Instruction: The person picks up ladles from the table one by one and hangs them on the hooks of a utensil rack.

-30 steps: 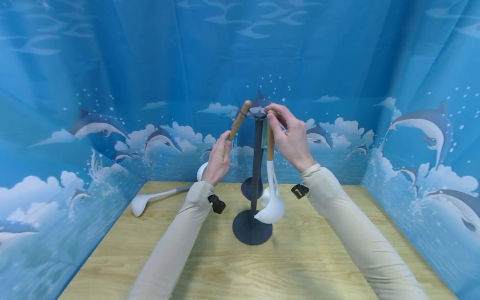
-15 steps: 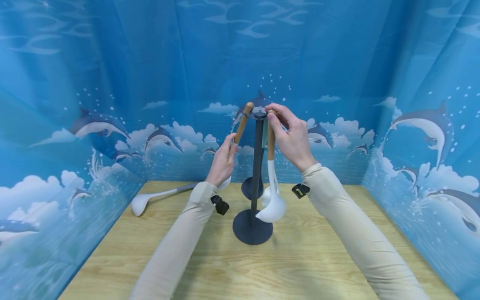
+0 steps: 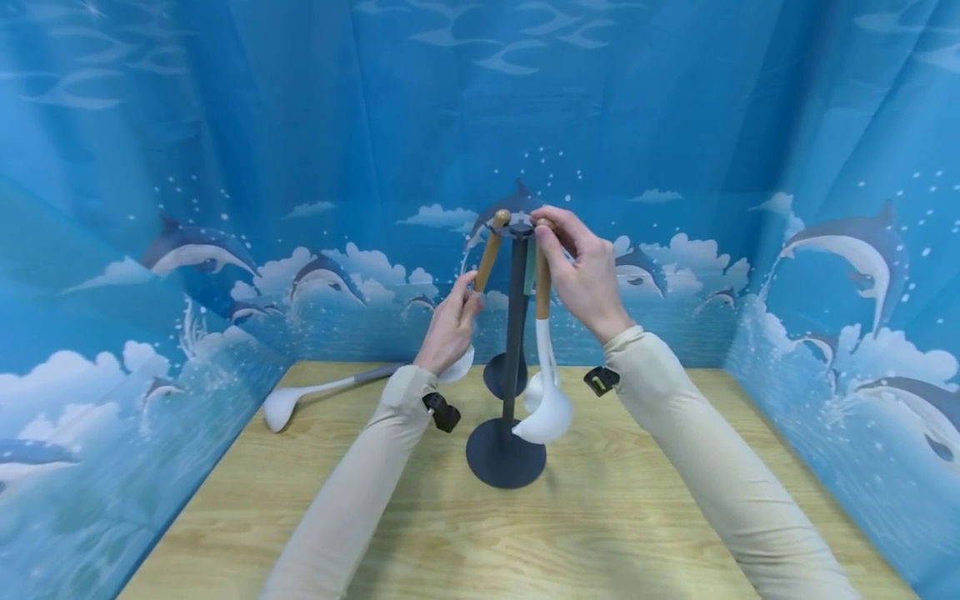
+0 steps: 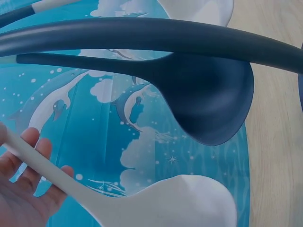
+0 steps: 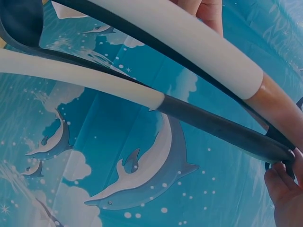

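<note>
A dark utensil stand [image 3: 506, 454] with a round base, a pole and a ring of hooks stands mid-table. On its right hangs a white ladle [image 3: 547, 419] with a wooden handle. My right hand [image 3: 581, 273] pinches that handle's top beside the ring. To the left, a white spoon-like utensil [image 4: 189, 203] with a wooden handle [image 3: 487, 260] slants down from the ring. My left hand [image 3: 448, 330] holds its shaft between thumb and fingers, as the left wrist view shows. My left hand partly hides its head in the head view.
A dark ladle [image 3: 497, 377] and another white utensil [image 3: 533, 393] hang behind the pole. Another white ladle [image 3: 282, 407] with a grey handle lies at the table's left back. Blue dolphin-printed curtains [image 3: 450, 108] surround the wooden table [image 3: 637, 517].
My left hand has moved right, toward the pole, swinging the white spoon-like utensil to a steeper angle with its head nearer the stand. My right hand has stayed nearly still on the ladle handle.
</note>
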Demonstrator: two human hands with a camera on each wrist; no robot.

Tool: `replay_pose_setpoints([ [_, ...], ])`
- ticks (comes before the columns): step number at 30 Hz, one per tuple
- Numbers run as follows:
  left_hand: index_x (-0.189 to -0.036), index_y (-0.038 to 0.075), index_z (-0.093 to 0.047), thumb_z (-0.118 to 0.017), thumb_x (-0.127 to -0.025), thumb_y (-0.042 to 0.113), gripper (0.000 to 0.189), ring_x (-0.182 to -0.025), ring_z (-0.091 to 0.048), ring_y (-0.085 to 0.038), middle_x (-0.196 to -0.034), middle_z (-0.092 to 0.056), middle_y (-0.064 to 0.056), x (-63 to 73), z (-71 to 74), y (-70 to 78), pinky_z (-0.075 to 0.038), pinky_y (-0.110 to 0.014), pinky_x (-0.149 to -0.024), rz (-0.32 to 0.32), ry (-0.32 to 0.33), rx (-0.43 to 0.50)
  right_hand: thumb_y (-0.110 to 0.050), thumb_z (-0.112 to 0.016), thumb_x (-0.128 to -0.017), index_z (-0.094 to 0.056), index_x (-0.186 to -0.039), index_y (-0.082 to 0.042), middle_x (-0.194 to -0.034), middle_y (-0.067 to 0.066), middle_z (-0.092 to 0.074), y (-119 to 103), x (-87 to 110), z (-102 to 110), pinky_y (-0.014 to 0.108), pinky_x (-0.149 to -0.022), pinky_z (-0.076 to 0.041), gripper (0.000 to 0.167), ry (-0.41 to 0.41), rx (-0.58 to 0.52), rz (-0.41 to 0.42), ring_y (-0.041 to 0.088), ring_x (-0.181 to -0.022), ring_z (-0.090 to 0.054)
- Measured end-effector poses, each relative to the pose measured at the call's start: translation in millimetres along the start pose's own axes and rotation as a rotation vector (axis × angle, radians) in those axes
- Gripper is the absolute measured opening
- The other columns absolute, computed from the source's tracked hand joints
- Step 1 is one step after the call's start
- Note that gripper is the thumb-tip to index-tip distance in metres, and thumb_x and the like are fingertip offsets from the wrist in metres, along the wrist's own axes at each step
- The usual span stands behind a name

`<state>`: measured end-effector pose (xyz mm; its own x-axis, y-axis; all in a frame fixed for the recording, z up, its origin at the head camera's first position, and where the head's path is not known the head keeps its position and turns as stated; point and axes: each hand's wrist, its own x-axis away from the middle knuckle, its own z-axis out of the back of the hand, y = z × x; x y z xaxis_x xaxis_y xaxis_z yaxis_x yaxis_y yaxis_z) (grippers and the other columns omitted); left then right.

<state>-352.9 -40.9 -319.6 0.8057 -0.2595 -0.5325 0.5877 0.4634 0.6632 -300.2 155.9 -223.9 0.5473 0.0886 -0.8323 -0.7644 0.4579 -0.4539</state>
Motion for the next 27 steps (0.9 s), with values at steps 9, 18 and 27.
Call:
replay_pose_setpoints([
  [9,-0.149,0.020,-0.034,-0.032,-0.109,0.024,0.041,-0.100,-0.063,-0.025,-0.106,-0.063,-0.010,0.2,-5.5,1.4,-0.052,-0.044,-0.086,-0.013,0.001,0.006,-0.016,-0.049,-0.104,-0.062,-0.126,-0.008,-0.124,0.014,-0.065,-3,0.6,-2,0.042,-0.105,-0.048,0.027,0.006,0.019,-0.019,0.027,-0.122,-0.061],
  [18,-0.148,0.023,-0.036,-0.033,-0.108,0.025,0.040,-0.098,-0.064,-0.023,-0.106,-0.064,-0.012,1.4,-9.2,1.4,-0.053,-0.043,-0.084,-0.024,0.017,0.029,-0.024,-0.051,-0.103,-0.063,-0.126,-0.015,-0.126,0.006,-0.066,-1,0.1,-1,0.038,-0.104,-0.049,0.028,0.005,-0.002,-0.004,0.019,-0.122,-0.061],
  [27,-0.144,0.017,-0.041,-0.036,-0.108,0.029,0.038,-0.097,-0.064,-0.020,-0.104,-0.064,-0.006,3.0,-10.4,-0.7,-0.053,-0.041,-0.085,-0.006,0.019,0.050,-0.019,-0.052,-0.103,-0.063,-0.129,-0.014,-0.127,0.010,-0.065,0,0.1,0,0.040,-0.106,-0.047,0.029,-0.006,-0.009,-0.011,0.022,-0.125,-0.060],
])
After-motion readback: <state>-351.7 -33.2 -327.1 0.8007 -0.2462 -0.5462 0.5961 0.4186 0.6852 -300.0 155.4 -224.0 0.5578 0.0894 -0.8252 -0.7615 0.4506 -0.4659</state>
